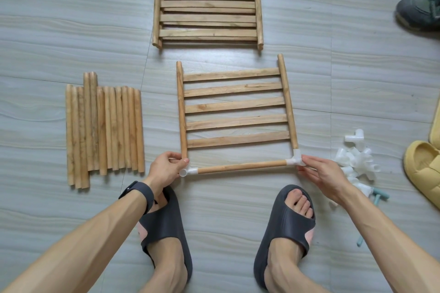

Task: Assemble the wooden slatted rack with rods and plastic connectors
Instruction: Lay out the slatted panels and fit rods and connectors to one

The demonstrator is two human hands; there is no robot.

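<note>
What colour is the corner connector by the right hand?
White plastic connector, clearest in the head view.

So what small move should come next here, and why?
Probably press the left connector onto the lower end of the left rail with the left hand: the right connector already sits on its rail, and the rod joins both.

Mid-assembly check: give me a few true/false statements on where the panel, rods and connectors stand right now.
1. The near slatted panel has five slats. True.
2. The loose rods lie to the right of it. False: they lie to its left.
3. A white connector joins the cross rod to the panel's right rail. True.
4. The spare connectors are piled beside the left hand. False: they sit by the right hand.
</note>
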